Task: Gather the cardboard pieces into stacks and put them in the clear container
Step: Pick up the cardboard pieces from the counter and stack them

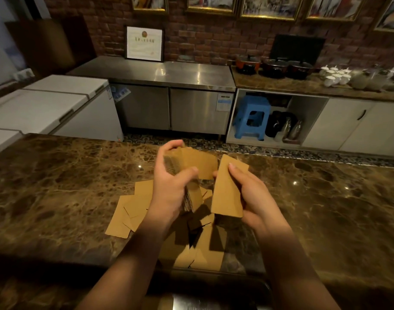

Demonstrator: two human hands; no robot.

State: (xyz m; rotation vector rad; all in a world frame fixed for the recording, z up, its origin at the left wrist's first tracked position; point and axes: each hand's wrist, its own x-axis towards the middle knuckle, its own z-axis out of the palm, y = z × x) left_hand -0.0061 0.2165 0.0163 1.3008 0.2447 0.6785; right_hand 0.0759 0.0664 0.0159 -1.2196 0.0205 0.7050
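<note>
Our left hand (172, 186) grips one thick stack of tan cardboard rectangles (191, 165); our right hand (252, 198) holds one single tan cardboard piece (228, 189); the loose tan pieces (133, 209) on the brown marble counter (57, 186) are uncountable.

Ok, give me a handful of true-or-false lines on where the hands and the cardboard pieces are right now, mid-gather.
1. The left hand holds a thick stack of brown cardboard pieces. True.
2. The right hand is empty. False: its grip is on a single flat brown cardboard piece.
3. Loose brown cardboard pieces lie on the dark brown marble counter under the hands. True.
4. The stack already sits inside a clear container. False: it is in the left hand above the counter, and no clear container can be made out.
5. A blue plastic stool stands in the open white cabinet beyond the counter. True.
</note>
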